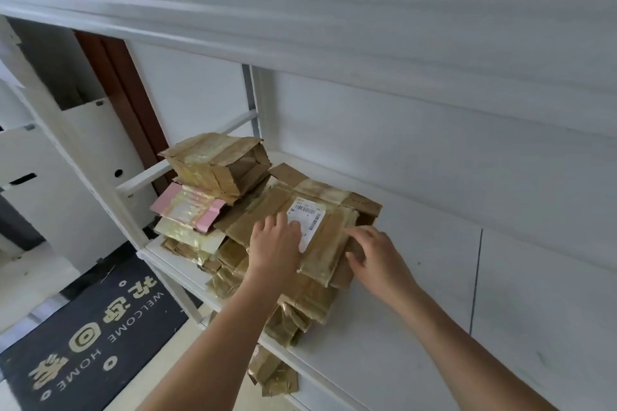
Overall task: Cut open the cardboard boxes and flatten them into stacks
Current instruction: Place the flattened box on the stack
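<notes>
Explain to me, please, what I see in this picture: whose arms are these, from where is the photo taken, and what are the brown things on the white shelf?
There is no machine here. A person wears a camera on the head, so the one picture looks forward and down at that person's own two bare arms.

The brown things are cardboard boxes covered in shiny tape, most already flattened and piled on the white shelf. The left hand lies flat on the top flattened box, beside its white shipping label. The right hand touches that box's right edge with curled fingers. Behind, one box still not flat sits on the pile. A dark doormat lies on the floor. No cutting tool is visible.
</notes>
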`<state>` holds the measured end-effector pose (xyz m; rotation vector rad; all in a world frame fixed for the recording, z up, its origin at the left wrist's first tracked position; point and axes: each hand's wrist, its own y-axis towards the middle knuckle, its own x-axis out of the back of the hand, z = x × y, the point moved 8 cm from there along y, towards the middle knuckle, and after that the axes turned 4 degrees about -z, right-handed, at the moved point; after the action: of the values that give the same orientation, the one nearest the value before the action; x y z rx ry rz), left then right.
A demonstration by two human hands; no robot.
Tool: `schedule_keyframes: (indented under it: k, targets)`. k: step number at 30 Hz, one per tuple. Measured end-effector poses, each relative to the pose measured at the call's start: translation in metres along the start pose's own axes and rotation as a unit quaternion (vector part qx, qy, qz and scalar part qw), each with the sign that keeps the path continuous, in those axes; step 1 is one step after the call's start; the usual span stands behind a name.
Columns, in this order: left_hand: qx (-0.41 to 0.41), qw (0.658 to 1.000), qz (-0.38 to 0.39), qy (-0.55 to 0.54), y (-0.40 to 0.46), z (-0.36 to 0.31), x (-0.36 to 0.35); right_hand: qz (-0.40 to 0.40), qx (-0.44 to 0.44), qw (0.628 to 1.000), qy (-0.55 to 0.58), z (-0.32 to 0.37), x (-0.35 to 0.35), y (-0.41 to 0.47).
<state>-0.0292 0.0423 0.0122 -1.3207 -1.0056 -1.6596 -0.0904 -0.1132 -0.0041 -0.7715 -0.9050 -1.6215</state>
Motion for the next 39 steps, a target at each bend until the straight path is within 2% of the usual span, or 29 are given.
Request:
schedule_keyframes:
  k: [4, 10, 17, 22, 26, 29, 34, 39]
  targets:
    - [-0.073, 0.991, -0.063, -0.092, -0.009, -0.043, 0.039, -0.055, -0.013, 0.993, -0.101, -0.021, 0.047, -0.024]
    - [-0.147, 0.98, -0.026, -0.133, -0.037, -0.139, 0.054, -0.084, -0.094, 0.971, -0.203, -0.086, 0.111, -0.102]
    - [-0.258, 0.955, -0.018, -0.147, -0.096, -0.303, 0.082, -0.082, -0.2, 0.936, -0.279, -0.188, 0.185, -0.226]
    - [-0.339, 0.929, -0.019, -0.147, -0.141, -0.426, 0.107, -0.097, -0.279, 0.909, -0.294, -0.249, 0.246, -0.316]
    - [-0.404, 0.905, -0.021, -0.131, -0.176, -0.519, 0.129, -0.149, -0.336, 0.882, -0.295, -0.289, 0.296, -0.387]
    - [-0.442, 0.888, -0.03, -0.126, -0.203, -0.578, 0.143, -0.14, -0.377, 0.867, -0.295, -0.317, 0.319, -0.434]
    - [-0.485, 0.866, -0.031, -0.117, -0.239, -0.65, 0.147, -0.133, -0.469, 0.833, -0.261, -0.37, 0.339, -0.503]
    - [-0.486, 0.866, 0.05, -0.11, -0.267, -0.694, 0.117, -0.095, -0.564, 0.805, -0.16, -0.425, 0.344, -0.56]
